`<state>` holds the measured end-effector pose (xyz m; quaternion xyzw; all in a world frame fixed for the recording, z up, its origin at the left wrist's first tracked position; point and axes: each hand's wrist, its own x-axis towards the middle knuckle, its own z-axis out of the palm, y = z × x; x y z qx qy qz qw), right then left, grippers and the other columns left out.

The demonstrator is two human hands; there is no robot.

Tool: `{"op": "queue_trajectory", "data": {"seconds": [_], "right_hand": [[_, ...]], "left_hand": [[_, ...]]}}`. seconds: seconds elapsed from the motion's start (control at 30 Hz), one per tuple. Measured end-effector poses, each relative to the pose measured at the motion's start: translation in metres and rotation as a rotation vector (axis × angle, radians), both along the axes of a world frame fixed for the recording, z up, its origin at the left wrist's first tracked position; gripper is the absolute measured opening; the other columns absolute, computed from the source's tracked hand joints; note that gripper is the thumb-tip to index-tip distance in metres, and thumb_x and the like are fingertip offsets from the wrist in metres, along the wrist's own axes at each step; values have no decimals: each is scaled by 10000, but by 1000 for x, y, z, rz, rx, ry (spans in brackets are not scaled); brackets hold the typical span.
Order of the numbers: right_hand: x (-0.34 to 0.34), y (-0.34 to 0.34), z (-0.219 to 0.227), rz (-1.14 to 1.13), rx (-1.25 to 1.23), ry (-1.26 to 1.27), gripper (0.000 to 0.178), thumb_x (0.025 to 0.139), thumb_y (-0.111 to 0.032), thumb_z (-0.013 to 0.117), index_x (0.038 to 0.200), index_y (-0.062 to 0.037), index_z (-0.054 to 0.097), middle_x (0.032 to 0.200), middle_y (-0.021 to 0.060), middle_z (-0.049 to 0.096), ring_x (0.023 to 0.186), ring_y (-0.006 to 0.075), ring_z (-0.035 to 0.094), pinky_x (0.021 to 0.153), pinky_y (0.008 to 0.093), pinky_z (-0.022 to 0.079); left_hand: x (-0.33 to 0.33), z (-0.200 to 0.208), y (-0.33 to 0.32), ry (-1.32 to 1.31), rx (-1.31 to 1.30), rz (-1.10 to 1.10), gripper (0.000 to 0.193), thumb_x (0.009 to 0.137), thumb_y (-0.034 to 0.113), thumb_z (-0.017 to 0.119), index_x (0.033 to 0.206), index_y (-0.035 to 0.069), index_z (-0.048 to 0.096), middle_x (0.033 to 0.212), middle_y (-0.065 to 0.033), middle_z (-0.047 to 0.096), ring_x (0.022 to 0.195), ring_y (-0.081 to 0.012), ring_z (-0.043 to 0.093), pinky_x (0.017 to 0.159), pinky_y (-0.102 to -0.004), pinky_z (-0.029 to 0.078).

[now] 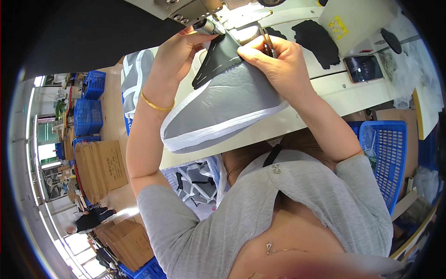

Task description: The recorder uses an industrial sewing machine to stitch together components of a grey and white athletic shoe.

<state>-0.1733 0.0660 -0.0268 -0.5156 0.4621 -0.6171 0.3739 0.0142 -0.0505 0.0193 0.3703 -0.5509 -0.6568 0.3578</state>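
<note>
A grey boot-shaped shoe cover with white edging hangs over the near edge of the sewing table. Its black upper panel, marked with short white lines, lies under the sewing machine head. My left hand pinches the panel's left edge close to the presser foot. On the other side, my right hand pinches the panel's right edge between thumb and forefinger. A slim dark metal tool, which looks like thread snips, sits within the right hand's fingers. The needle point cannot be made out.
Black fabric pieces and a phone lie on the table to the right. A blue basket stands beside my right elbow. Below the table, a bin holds grey-and-white pieces. Cardboard boxes and blue crates stand at left; a person is farther off.
</note>
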Motion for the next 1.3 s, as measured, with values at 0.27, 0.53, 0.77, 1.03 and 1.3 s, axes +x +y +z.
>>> {"op": "queue_trajectory", "data": {"seconds": [0.27,0.53,0.77,1.03,1.3], "right_hand": [[3,-4,-7,-8,-37,-13,215,853,-163,719,739,6,648,628,-35,582,618,20,441,570,228,394],[18,-2,-8,-66,-75,-16,212,870,-153,706,758,13,636,624,7,588,598,47,460,570,249,412],[13,1,-10,-55,-33,-14,181,884,-133,691,792,17,649,647,-5,602,610,42,465,574,245,416],[9,22,-17,29,66,-157,162,902,-149,680,876,10,692,703,-8,645,660,25,513,600,216,439],[7,19,-14,44,74,-201,166,913,-149,674,878,12,694,715,-24,636,676,16,506,611,213,439]], "left_hand": [[3,-8,-13,-102,-13,0,248,804,-55,698,994,-7,547,948,-40,538,876,-140,597,806,-270,453],[-2,1,8,-539,-633,28,219,918,89,645,1111,-14,644,1062,-54,695,969,-153,647,905,-256,462],[11,28,105,-807,-1285,44,255,908,100,618,1144,11,655,1169,-156,654,1087,-344,625,931,-431,501],[-20,-40,133,-726,-1265,155,388,857,35,623,1217,-104,584,1340,-261,532,1240,-412,527,1060,-464,415],[-28,-38,133,-789,-1352,207,376,847,43,633,1189,-110,598,1294,-266,563,1211,-396,558,1034,-459,444]]}}
